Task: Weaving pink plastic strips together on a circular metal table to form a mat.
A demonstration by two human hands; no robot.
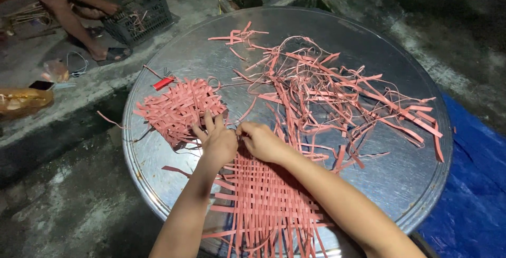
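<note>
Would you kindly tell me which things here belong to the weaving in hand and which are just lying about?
In hand: left hand, right hand, woven mat, loose pink strips, round metal tray.

Lying about: second woven piece, red clip, black crate, blue tarp.

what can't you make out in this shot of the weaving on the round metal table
- Right hand fingertips: head view, curled under the hand, so its grip on the pink strips is unclear.
- Woven mat near end: cut off by the bottom edge.
- Mat centre: hidden beneath the left hand and both forearms.
- Small red tool: too small to identify.
- Seated person: cut off by the top edge.
</note>
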